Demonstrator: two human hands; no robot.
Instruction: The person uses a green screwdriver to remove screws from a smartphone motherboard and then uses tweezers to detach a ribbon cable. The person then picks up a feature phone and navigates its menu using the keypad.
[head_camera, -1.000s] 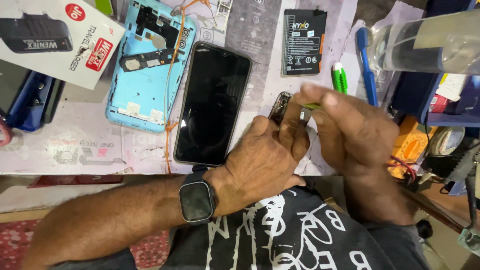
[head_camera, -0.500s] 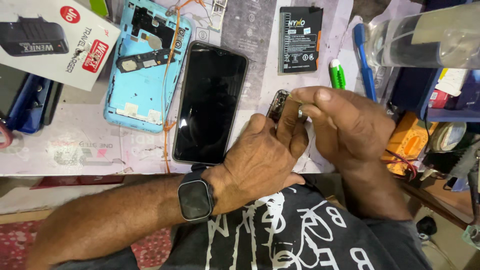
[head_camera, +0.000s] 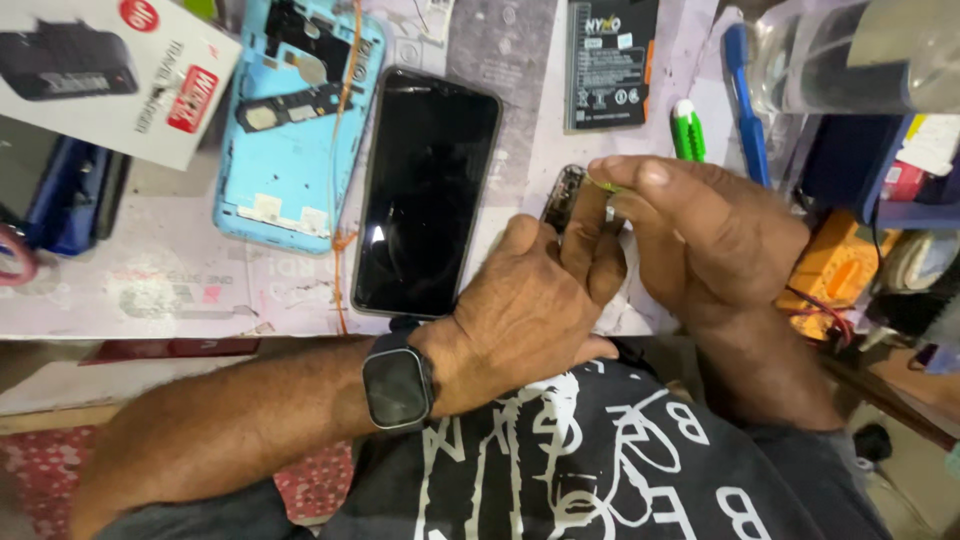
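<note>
**Two hands closed on one small phone part at the near edge of the worktop**

Nearest the camera, the person's black printed shirt (head_camera: 600, 460) fills the bottom of the view, and one dark smartwatch (head_camera: 398, 385) sits on the left wrist. Just beyond it the left hand (head_camera: 530, 305) and the right hand (head_camera: 715, 235) meet over the worktop (head_camera: 150, 290). Both hold one small dark component (head_camera: 563, 200), narrow and upright between them. The left grip is narrow, its fingertips pressed against the part's side. The right grip is also closed tight, thumb and forefinger pinching the top of the part, where a small yellow-green bit shows; what that bit is cannot be told.

Just left of the hands lies one black phone (head_camera: 425, 190), screen up and dark, touching neither hand. Beside it lies one light blue phone back frame (head_camera: 295, 120), opened, with a thin orange wire running along its right edge. Farther off, at the top, lie one black battery (head_camera: 610, 65), one green-and-white tool (head_camera: 687, 130) and one blue pen-like tool (head_camera: 745, 100). One white box (head_camera: 110, 70) rests at the far left corner.
</note>
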